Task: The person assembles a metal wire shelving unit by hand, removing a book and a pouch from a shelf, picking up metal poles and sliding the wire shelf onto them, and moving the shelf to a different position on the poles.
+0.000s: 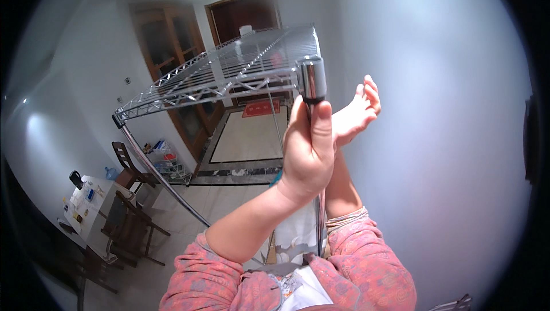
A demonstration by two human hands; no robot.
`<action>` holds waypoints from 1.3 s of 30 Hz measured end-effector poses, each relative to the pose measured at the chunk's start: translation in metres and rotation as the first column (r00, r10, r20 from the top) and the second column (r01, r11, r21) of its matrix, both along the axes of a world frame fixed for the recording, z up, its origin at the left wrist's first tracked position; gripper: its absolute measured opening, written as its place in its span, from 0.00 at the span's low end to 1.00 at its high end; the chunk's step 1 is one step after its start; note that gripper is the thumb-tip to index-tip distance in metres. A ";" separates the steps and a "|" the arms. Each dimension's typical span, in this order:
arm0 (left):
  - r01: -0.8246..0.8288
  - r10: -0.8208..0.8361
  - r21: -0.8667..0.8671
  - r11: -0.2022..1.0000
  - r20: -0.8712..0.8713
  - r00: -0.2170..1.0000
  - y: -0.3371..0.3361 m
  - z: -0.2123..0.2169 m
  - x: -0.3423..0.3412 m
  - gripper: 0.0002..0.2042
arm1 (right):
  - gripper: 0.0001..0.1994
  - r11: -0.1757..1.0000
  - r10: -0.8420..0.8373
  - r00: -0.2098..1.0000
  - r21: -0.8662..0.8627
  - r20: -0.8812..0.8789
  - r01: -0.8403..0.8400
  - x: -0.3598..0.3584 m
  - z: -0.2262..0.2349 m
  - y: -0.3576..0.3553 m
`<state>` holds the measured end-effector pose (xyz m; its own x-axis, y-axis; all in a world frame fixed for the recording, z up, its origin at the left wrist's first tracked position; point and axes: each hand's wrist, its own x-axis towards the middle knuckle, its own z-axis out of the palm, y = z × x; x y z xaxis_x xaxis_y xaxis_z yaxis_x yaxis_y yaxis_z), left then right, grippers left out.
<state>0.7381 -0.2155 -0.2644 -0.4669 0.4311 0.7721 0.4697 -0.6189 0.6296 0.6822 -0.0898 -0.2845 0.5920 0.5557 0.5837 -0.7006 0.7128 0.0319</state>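
Before me stands a chrome wire shelf [229, 62], tilted in view, with a shiny corner collar [312, 79] at its near right corner. A metal pole [320, 225] runs down from that collar. Just under the collar, my left hand [308, 150] is closed around the pole, thumb and fingers on either side, close to a dark ring at the collar's lower edge. My right hand [356, 115] is behind the pole and to its right, palm up, fingers apart, with nothing visible in it. The left hand and pole partly cover the right wrist.
A plain wall [447, 139] rises close on the right. Another shelf pole [166, 182] slants down on the left. Farther left are a white table [97, 208] with small items and wooden chairs [129, 225]. A red mat [260, 109] lies by the far door.
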 end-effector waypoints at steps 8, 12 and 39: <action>-0.239 0.239 0.012 0.971 0.005 0.971 -0.003 -0.014 -0.013 0.16 | 0.28 0.970 -0.023 0.950 0.222 -0.311 0.096 0.021 0.176 -0.016; -0.067 0.067 0.002 0.998 0.033 0.997 0.023 -0.004 -0.012 0.17 | 0.28 0.934 -0.163 0.913 0.241 -0.373 0.265 0.064 0.213 0.018; 0.185 -0.208 -0.128 0.974 -0.195 0.959 0.078 -0.014 0.017 0.08 | 0.29 0.126 0.924 -0.117 -0.578 0.364 -0.806 0.002 -0.009 0.056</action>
